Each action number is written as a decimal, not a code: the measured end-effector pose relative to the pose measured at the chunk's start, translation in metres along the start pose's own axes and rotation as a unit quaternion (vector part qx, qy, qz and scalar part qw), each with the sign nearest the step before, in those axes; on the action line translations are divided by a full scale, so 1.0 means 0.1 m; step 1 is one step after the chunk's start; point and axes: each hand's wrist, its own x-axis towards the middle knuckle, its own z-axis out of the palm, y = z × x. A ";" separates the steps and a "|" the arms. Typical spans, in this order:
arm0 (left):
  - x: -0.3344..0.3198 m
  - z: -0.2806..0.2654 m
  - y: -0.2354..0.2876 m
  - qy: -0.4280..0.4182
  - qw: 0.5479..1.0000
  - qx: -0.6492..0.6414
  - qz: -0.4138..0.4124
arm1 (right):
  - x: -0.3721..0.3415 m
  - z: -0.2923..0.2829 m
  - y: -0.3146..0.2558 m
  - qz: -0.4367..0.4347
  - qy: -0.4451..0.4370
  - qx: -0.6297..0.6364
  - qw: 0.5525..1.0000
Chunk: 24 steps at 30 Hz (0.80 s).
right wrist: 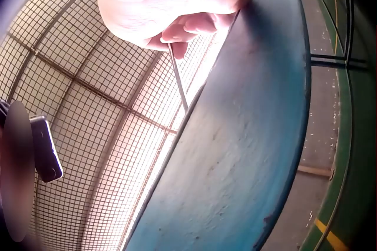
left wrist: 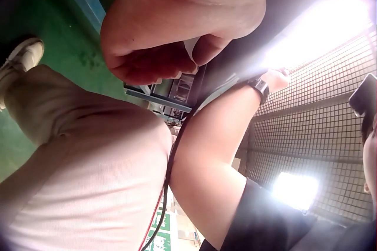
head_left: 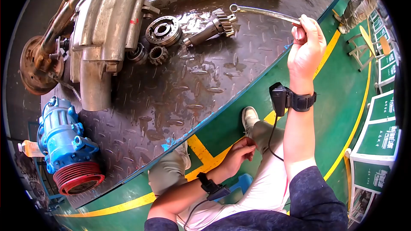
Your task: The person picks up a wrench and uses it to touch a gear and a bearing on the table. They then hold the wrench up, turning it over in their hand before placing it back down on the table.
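One ring-ended wrench (head_left: pixel 267 12), pinched in the right hand (head_left: pixel 307 51) (left hand (head_left: pixel 240 153) loosely curled, apparently empty), is well right of the grey housing (head_left: pixel 107 21), on no visible fastener; nearer that housing lie bearing (head_left: pixel 163 30), small gear (head_left: pixel 158 55) and geared shaft (head_left: pixel 209 31), seemingly out, unfitted.

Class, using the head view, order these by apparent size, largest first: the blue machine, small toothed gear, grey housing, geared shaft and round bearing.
1. Grey housing
2. Blue machine
3. Geared shaft and round bearing: too alike in overall size to rank
4. Small toothed gear, clearly smallest
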 end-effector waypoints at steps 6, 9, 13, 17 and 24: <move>0.00 -0.01 0.00 -0.002 1.000 -0.001 0.000 | 0.00 0.00 0.00 -0.003 -0.009 0.010 1.000; 0.00 -0.01 0.00 -0.004 1.000 0.001 0.000 | 0.00 -0.01 0.01 -0.004 -0.010 0.003 1.000; 0.00 -0.01 0.00 -0.005 1.000 0.001 -0.001 | 0.00 -0.02 0.01 -0.002 -0.009 -0.001 1.000; -0.01 0.04 0.03 0.002 1.000 0.009 0.000 | 0.00 -0.02 0.01 -0.007 -0.009 0.000 1.000; -0.01 0.04 0.03 0.004 1.000 0.012 -0.007 | -0.01 -0.01 0.00 -0.002 -0.012 0.003 1.000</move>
